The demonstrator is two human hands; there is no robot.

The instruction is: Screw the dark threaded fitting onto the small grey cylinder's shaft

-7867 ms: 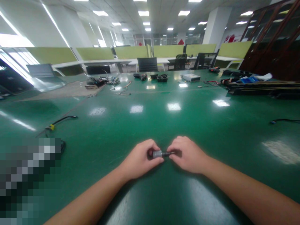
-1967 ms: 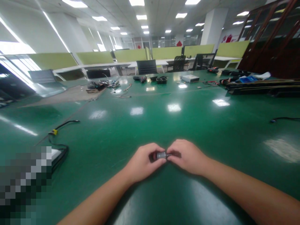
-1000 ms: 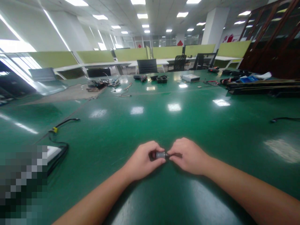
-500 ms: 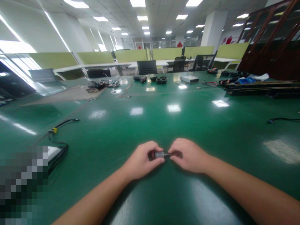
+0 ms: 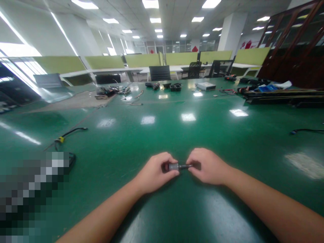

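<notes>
My left hand (image 5: 157, 172) is closed around a small grey cylindrical piece (image 5: 173, 167), pinching it between thumb and fingers just above the green tabletop (image 5: 152, 141). A thin dark shaft (image 5: 183, 166) points out of the cylinder toward the right. At the shaft's far end, my right hand (image 5: 206, 166) pinches with thumb and fingertips. The cylinder's left end is partly hidden in my left palm, and the tip of the shaft is covered by my right fingers. What kind of part this is I cannot make out.
A black cable (image 5: 76, 130) with a yellow tag lies left, by a blurred-out device (image 5: 32, 185). Another cable (image 5: 307, 130) lies at right. Tools (image 5: 153, 85), a white box (image 5: 206, 86) and long dark bars (image 5: 283, 96) rest along the far side.
My right hand has shifted slightly right, away from the left, and more of the dark shaft shows between them. My left hand keeps its hold on the cylinder.
</notes>
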